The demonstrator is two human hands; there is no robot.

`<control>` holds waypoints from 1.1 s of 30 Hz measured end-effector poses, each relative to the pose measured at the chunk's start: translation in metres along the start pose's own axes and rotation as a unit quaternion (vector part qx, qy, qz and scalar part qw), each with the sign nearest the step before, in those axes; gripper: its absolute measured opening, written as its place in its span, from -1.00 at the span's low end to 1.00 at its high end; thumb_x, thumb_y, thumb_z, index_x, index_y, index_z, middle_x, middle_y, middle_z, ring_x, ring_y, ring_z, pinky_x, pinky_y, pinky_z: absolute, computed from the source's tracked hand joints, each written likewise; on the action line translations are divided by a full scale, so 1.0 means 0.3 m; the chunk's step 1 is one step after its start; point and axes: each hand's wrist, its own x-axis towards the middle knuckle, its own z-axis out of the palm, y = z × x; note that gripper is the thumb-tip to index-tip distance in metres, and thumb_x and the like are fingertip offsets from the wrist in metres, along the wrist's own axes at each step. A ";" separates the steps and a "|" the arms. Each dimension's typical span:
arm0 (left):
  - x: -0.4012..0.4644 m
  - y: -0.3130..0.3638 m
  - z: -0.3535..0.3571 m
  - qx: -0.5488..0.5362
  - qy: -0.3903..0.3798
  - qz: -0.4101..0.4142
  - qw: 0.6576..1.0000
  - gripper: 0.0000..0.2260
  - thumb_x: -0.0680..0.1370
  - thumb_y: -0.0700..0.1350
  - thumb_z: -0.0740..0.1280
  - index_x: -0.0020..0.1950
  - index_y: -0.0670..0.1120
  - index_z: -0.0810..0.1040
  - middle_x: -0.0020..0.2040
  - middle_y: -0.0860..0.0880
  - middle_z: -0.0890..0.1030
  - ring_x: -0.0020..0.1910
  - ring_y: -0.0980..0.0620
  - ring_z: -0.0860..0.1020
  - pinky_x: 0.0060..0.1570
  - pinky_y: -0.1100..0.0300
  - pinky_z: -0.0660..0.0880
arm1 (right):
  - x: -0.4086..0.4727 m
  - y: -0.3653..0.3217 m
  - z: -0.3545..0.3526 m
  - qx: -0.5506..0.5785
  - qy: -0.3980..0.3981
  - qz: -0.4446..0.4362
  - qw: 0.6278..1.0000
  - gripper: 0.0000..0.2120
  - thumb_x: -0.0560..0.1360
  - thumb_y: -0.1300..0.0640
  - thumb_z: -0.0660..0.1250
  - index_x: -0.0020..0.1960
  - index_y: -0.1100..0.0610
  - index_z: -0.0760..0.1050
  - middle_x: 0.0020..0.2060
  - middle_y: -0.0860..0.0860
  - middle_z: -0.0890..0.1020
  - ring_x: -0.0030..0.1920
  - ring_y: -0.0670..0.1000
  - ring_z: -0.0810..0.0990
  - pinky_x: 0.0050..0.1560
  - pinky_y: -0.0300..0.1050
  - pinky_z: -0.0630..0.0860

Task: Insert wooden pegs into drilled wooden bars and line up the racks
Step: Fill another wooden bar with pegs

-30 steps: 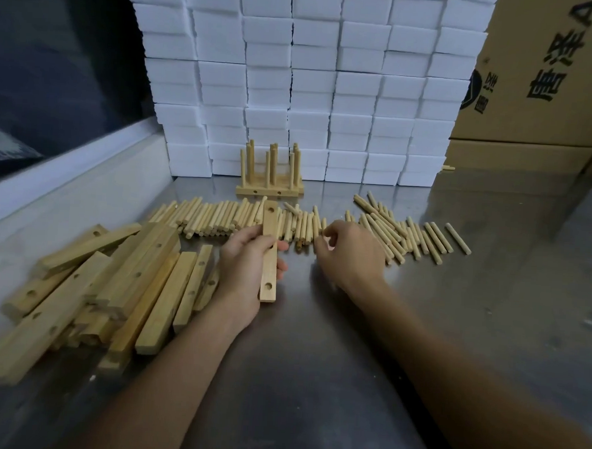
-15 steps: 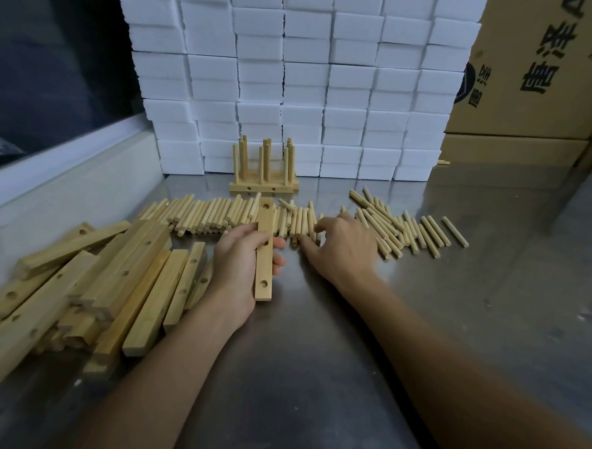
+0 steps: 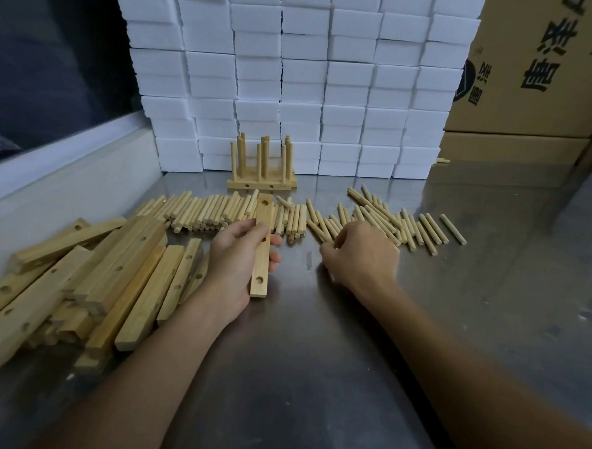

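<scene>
Left hand (image 3: 233,255): fingers wrapped round bar (image 3: 262,246), holes up for pegging. Right hand (image 3: 361,258): fingers curled among pegs (image 3: 374,214); grasp unclear.

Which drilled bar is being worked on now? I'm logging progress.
The single bar gripped in the left hand, lying lengthwise on the steel table, holes up. The other loose bars lie untouched in the pile at left.

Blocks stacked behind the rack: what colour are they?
White blocks, plain and unpatterned, seen best in the head view.
</scene>
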 end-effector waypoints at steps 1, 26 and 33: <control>-0.001 0.001 0.000 -0.001 -0.001 0.000 1.000 -0.83 0.61 -0.17 0.33 0.17 -0.18 0.56 -0.21 -0.12 0.69 -0.42 0.05 0.57 -0.48 0.24 0.49 | -0.005 0.007 -0.012 0.025 0.022 -0.005 0.999 -0.85 0.51 0.06 0.35 -0.16 0.13 0.59 -0.31 -0.01 0.64 -0.29 -0.02 0.61 -0.26 -0.05 0.62; -0.027 -0.016 0.005 0.094 -0.055 0.051 0.993 -0.96 0.49 -0.21 0.48 -0.15 -0.16 0.66 -0.38 -0.06 0.60 -0.48 0.05 0.50 -0.52 0.29 0.39 | -0.067 -0.043 -0.031 0.725 -0.139 0.111 0.665 -0.83 0.71 0.17 0.11 0.14 0.25 0.39 -0.09 0.17 0.73 -0.17 0.09 0.73 -0.22 -0.18 0.63; -0.026 -0.002 -0.004 0.032 -0.048 0.012 0.998 -0.94 0.51 -0.22 0.44 -0.08 -0.21 0.65 -0.30 -0.12 0.65 -0.45 0.04 0.55 -0.52 0.30 0.38 | -0.074 -0.006 -0.043 0.479 -0.075 -0.038 0.874 -0.92 0.54 0.31 0.31 -0.09 0.19 0.55 -0.28 0.04 0.66 -0.30 -0.07 0.62 -0.27 -0.20 0.57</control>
